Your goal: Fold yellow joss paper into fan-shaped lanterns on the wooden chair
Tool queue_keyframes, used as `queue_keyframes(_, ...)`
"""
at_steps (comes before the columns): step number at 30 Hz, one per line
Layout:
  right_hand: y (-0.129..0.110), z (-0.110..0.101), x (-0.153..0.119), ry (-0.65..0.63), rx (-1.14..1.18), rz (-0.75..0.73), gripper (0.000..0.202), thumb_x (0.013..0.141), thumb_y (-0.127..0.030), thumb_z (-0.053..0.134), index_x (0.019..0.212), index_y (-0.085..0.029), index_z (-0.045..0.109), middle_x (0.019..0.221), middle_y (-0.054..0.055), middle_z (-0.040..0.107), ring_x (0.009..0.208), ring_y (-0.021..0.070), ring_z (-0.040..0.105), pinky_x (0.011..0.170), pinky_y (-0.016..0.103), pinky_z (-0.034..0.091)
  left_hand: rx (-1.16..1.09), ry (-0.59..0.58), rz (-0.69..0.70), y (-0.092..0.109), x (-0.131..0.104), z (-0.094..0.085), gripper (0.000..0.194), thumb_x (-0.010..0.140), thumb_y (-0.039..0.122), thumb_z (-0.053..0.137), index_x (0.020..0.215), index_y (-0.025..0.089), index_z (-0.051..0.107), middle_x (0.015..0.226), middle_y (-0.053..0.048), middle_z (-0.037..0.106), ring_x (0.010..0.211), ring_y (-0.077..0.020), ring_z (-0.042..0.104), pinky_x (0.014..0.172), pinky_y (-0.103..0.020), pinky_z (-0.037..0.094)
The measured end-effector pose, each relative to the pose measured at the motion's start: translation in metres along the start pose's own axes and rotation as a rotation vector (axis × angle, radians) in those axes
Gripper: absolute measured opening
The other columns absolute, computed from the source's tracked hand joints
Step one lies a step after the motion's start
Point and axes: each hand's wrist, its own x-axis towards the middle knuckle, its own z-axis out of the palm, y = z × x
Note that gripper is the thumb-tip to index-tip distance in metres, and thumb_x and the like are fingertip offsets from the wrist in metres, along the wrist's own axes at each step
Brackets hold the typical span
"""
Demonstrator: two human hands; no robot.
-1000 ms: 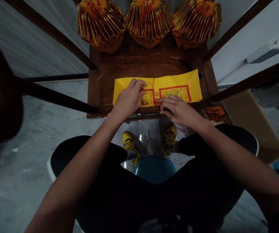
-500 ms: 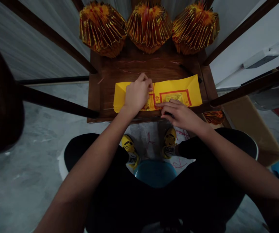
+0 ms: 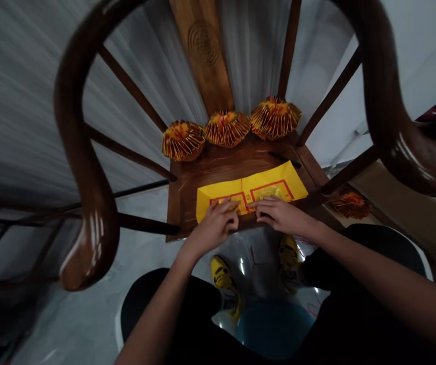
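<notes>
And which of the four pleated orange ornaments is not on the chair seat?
The rightmost pleated ornament: it is past the right edge of the chair seat, while the other three ornaments sit in a row along its back.

The left hand (image 3: 216, 222) and right hand (image 3: 279, 214) touch yellow paper (image 3: 221, 189) on a chair (image 3: 233, 161).

Dark wooden chair (image 3: 236, 161), round carving on back panel (image 3: 204, 56). Behind chair: grey streaked surface (image 3: 20, 101), wall or curtain unclear. Right of chair: pale wall (image 3: 426, 45). Around chair: shiny grey floor (image 3: 73, 317), dim light.
</notes>
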Motion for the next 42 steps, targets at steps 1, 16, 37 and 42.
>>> queue_keyframes(1, 0.001, 0.0, 0.001, 0.003, 0.036, 0.007, 0.012, 0.103, -0.013, 0.066, 0.098, -0.022, 0.07, 0.138, 0.011, 0.079, 0.129, 0.0293, 0.073, 0.115, 0.053, 0.054, 0.004, -0.075, -0.008, 0.0, -0.006, -0.002, 0.019, 0.1, 0.008, 0.061, 0.091, 0.02, 0.071, 0.176, -0.009, 0.049, 0.173, -0.0368, 0.026, 0.139, -0.07, 0.017)
queue_keyframes(16, 0.015, -0.006, -0.002, 0.227, 0.381, 0.202, 0.014, 0.101, -0.03, 0.065, 0.088, -0.025, 0.067, 0.089, 0.004, 0.073, 0.086, 0.0236, 0.068, 0.082, 0.038, 0.054, 0.07, -0.224, -0.034, 0.004, -0.014, 0.004, 0.021, 0.084, -0.002, 0.072, 0.085, 0.018, 0.076, 0.188, -0.007, 0.019, 0.174, -0.0475, 0.001, 0.133, -0.084, 0.01)
queue_keyframes(37, 0.026, 0.014, 0.016, 0.431, 0.217, 0.428, 0.01, 0.094, -0.034, 0.063, 0.09, -0.025, 0.066, 0.084, 0.006, 0.075, 0.074, 0.0248, 0.066, 0.075, 0.04, 0.05, 0.093, -0.131, 0.101, 0.016, -0.016, 0.003, 0.023, 0.079, -0.004, 0.066, 0.078, 0.019, 0.068, 0.186, -0.001, 0.029, 0.169, -0.0426, 0.03, 0.136, -0.074, 0.021)
queue_keyframes(42, 0.029, 0.014, 0.02, 0.439, 0.312, 0.466, 0.014, 0.091, -0.039, 0.065, 0.086, -0.026, 0.066, 0.08, 0.003, 0.074, 0.073, 0.0238, 0.066, 0.077, 0.04, 0.051, -0.222, -0.139, 0.212, 0.022, -0.009, 0.008, 0.021, 0.092, 0.003, 0.063, 0.087, 0.024, 0.066, 0.148, -0.005, 0.075, 0.163, -0.0305, 0.044, 0.132, -0.055, 0.036)
